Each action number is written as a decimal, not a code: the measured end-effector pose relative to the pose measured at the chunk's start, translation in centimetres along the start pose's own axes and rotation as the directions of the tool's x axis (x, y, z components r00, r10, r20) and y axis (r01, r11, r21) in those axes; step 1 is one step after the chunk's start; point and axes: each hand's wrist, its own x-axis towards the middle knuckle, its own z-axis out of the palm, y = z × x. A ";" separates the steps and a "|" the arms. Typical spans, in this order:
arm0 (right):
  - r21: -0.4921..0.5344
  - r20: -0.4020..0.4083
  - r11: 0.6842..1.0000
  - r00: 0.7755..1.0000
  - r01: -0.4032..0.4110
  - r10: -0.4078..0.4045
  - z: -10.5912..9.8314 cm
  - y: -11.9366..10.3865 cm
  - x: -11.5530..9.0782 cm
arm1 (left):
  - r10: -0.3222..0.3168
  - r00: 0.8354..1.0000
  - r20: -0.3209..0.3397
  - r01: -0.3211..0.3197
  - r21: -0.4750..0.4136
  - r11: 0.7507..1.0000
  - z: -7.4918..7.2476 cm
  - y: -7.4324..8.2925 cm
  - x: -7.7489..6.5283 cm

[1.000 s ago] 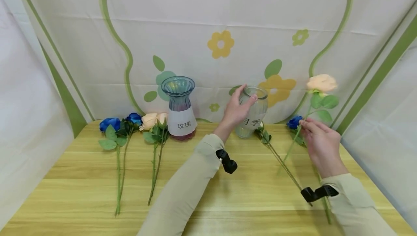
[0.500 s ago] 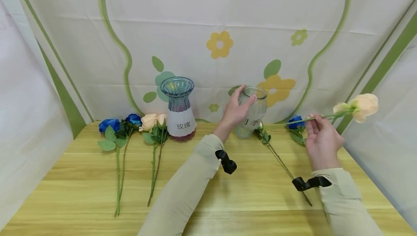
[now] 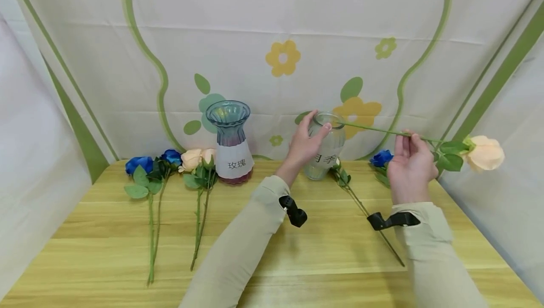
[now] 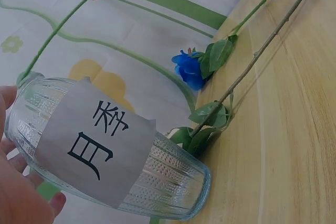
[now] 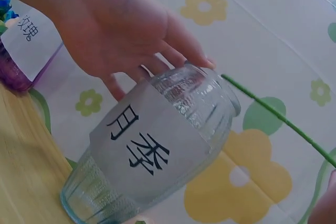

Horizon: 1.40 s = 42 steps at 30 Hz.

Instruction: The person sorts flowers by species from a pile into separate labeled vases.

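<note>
My left hand (image 3: 305, 143) holds a clear ribbed glass vase (image 3: 335, 141) near its rim, thumb in front and fingers at the far side. The vase stands upright and bears a white paper label (image 4: 97, 142) with dark characters. With fingertips, my right hand (image 3: 410, 172) pinches the green stem of a peach rose (image 3: 486, 154). That rose lies almost level, bloom to the right. Its stem end is at the vase's mouth; whether it is inside I cannot tell. Against the vase's foot lies another stem with leaves (image 3: 341, 176), its bloom mostly hidden.
A blue-to-purple flared vase (image 3: 232, 134) with a white label stands to the left. Beside it lie peach roses (image 3: 192, 159) and blue roses (image 3: 139, 165) with long stems. Another blue rose (image 3: 381, 158) lies behind my right hand. A patterned cloth (image 3: 221, 53) hangs behind the wooden table (image 3: 106, 251).
My right hand has turned the peach rose from upright to nearly level, bloom swinging right and down, and brought its stem end left to the vase mouth. The left hand keeps its hold.
</note>
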 end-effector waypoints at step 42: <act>-0.349 0.179 0.912 0.971 0.215 -0.160 3.0 10.5 -0.3 | -0.004 1.000 -0.025 0.005 0.018 1.000 0.3 -0.1 0.2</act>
